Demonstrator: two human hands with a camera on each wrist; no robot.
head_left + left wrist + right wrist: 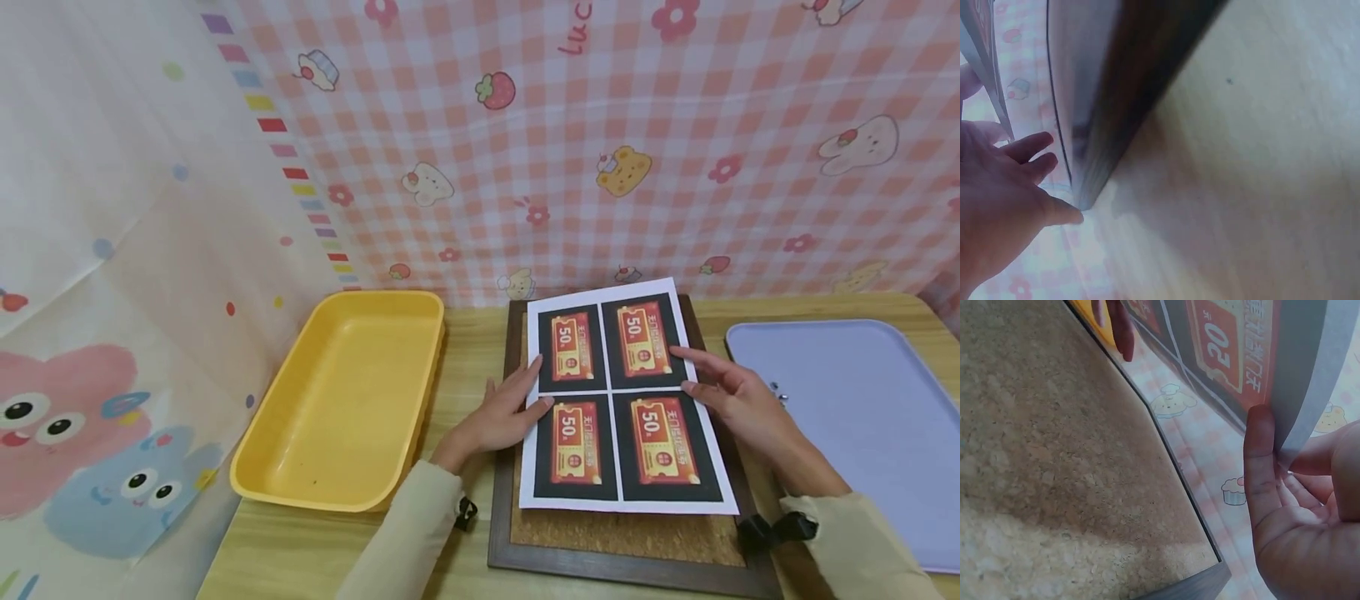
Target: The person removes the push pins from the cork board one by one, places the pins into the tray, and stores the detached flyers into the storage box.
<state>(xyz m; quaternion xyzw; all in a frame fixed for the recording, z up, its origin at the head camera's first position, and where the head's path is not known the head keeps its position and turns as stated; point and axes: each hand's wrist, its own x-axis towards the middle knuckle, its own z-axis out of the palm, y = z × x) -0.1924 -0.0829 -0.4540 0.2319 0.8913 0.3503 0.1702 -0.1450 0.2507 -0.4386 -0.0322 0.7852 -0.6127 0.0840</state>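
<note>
Both hands hold a white sheet of paper [610, 389] printed with several red "50" coupons on black panels. It is raised at a tilt over a cork board [622, 537] with a dark wooden frame [637, 569]. My left hand [498, 417] holds the sheet's left edge, thumb over the front. At the right edge, my right hand [753, 412] pinches the paper between thumb and fingers; the right wrist view shows the sheet [1222, 344] bending there, apart from the cork [1072, 456]. In the left wrist view, the left fingers [1029, 150] spread near the frame's dark side [1122, 94].
A yellow tray [337, 400] stands left of the board on the wooden table [262, 550]. To the right lies a lilac tray [855, 417], with small shiny metal bits [778, 392] by its left edge. A pink checked cloth [525, 167] hangs behind.
</note>
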